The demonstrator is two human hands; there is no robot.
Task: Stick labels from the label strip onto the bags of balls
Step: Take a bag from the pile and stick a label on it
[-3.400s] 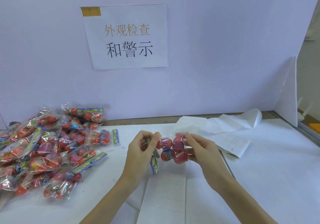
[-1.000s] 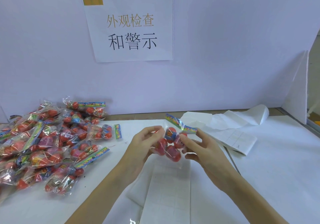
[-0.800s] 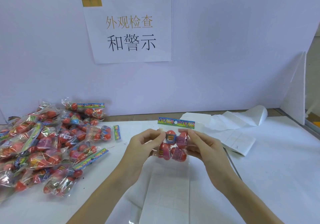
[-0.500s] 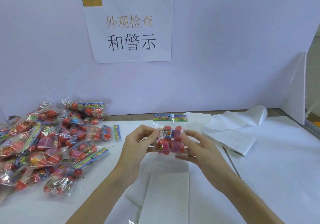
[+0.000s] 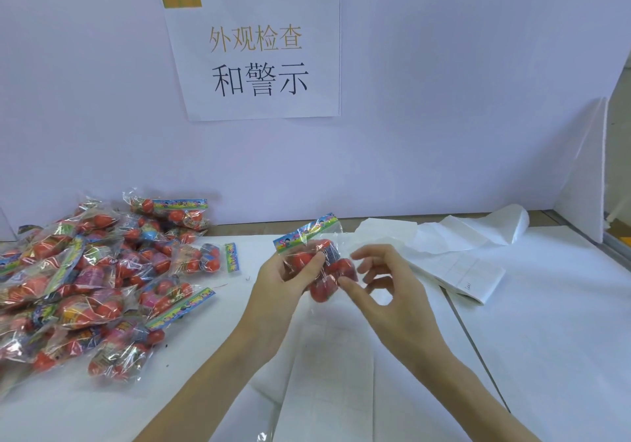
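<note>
Single head-mounted wide-angle view, looking forward and slightly down across a white table toward an upright pale back panel bearing a paper sign. Both forearms enter from the bottom edge; the hands sit close, near frame centre. Straight edges bow toward the margins.

Bright, even light – soft shadows – edges bowed

A paper sign with Chinese characters hangs on the white backboard behind the table.
</note>
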